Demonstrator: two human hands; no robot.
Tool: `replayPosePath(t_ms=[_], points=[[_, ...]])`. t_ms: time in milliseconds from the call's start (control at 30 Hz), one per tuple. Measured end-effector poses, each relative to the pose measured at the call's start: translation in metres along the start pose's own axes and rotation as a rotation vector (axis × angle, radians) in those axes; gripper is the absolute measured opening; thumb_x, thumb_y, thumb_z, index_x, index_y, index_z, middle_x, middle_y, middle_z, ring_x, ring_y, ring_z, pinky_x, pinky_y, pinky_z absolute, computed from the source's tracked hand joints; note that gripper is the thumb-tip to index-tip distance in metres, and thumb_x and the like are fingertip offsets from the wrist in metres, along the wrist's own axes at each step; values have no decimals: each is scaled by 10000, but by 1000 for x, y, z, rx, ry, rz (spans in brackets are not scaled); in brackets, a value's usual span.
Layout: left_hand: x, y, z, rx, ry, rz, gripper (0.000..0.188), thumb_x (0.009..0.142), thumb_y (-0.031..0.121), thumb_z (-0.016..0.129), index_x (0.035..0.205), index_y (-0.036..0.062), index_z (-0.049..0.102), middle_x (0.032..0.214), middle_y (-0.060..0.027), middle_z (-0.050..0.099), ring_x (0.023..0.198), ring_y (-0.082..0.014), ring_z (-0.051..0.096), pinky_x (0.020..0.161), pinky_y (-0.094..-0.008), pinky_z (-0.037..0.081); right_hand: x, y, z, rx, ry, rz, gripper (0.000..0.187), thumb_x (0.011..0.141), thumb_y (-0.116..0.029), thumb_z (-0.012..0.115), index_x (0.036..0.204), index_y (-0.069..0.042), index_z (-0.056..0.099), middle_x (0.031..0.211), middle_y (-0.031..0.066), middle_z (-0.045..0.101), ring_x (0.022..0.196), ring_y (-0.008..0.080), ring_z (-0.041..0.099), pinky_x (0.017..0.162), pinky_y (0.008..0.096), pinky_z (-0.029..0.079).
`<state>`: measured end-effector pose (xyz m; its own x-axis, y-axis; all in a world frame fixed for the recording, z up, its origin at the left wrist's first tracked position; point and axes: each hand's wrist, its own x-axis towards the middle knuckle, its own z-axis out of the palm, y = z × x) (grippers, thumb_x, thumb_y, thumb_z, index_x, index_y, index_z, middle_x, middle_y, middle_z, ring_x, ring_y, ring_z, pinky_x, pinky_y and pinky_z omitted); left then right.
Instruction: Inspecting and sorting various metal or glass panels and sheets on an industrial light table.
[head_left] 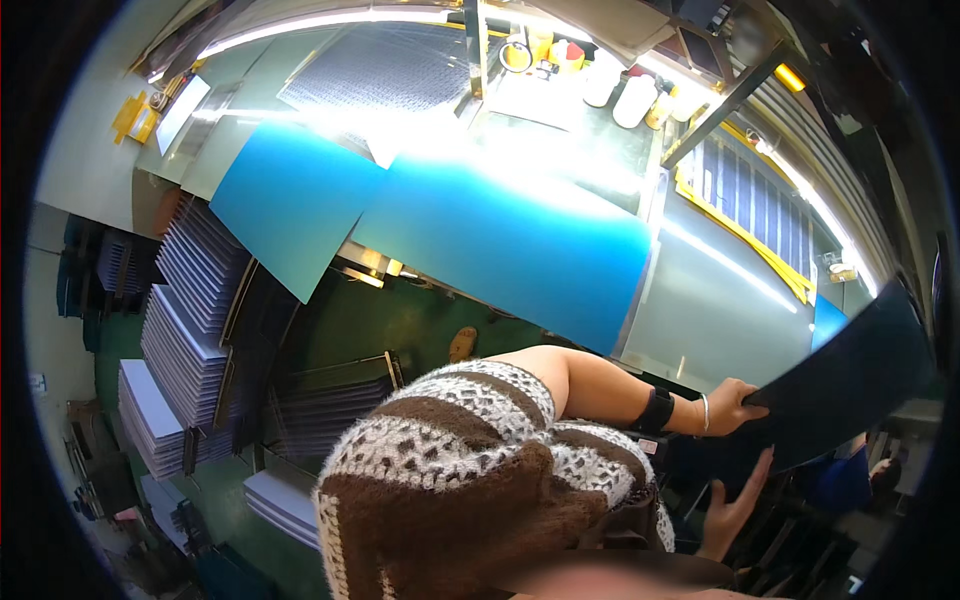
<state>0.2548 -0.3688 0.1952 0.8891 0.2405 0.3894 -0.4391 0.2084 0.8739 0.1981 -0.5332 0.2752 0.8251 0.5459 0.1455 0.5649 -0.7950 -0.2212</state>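
We hold a dark sheet (850, 385) at the right of the scene, off the near right end of the bench (700, 290). Our left hand (735, 405) pinches the sheet's left edge, thumb on top, fingers under. Our right hand (735, 510) is spread open just beneath it, palm up, near the underside; we cannot tell whether it touches. The sheet's long axis runs from our hands up and away to the far right, tilted, the far end higher. Two blue sheets (500, 240) already lie on the bench, one overlapping the other. Stacks of pale sheets (190, 290) wait at the left, so we judge the work part done.
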Motion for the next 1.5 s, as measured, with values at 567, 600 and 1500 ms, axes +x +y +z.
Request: replayPosePath(t_ms=[567,600,1500], points=[[-13,-85,-42,-468,-213,-845,503,733,284,710,1121,22,526,982,-98,590,852,-153,548,731,-295,448,-103,160,-61,681,-343,965,520,871,-321,533,1320,-188,306,806,99,606,305,136,372,275,271,302],[-11,-99,-36,-400,-193,-892,624,714,333,724,1192,21,472,1057,-124,563,910,-170,537,745,-306,446,-91,120,-65,681,-326,974,520,871,-321,533,1320,-188,306,806,99,606,305,136,372,275,271,302],[-5,-176,-95,-1153,153,-983,700,685,702,506,1048,105,546,923,-80,586,869,-242,528,777,-404,438,79,30,214,297,4,50,318,814,-127,521,1097,16,551,1077,245,540,1015,382,510,855,415,403]])
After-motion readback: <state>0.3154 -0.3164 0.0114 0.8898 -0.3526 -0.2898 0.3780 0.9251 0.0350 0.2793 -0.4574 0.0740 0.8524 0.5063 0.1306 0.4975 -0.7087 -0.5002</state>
